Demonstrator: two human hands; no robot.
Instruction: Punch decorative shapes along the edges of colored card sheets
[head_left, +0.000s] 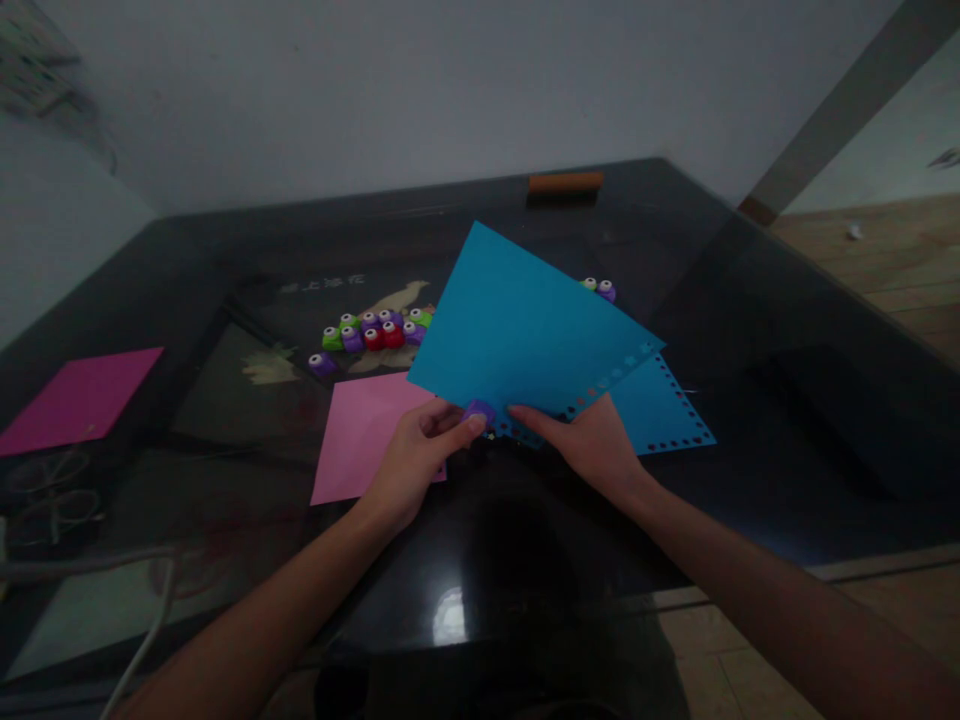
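Two bare forearms reach in from the bottom corners and meet at the centre of a dark glass tabletop (787, 420). The left hand (416, 455) comes in from seven o'clock, wrist straight, fingers curled and pressed together around a small purple punch (478, 411), thumb on top, at the near edge of a blue sheet (517, 330). The right hand (596, 445) enters from five o'clock, palm down, its fingers pinching the same near edge just right of the punch, so the sheet tilts up off the tabletop with its far corner pointing to twelve o'clock. A row of small punched holes runs along the sheet's right-hand edge.

A second blue sheet (664, 415) with a punched border lies flat beneath, showing at three o'clock of the right hand. A pink sheet (360, 430) lies under the left hand. At eleven o'clock sits a cluster of green, purple and red punches (375, 332); two more punches (600, 289) peek out at one o'clock. A magenta sheet (79, 400) lies well apart at nine o'clock, an orange block (565, 182) at the far edge.
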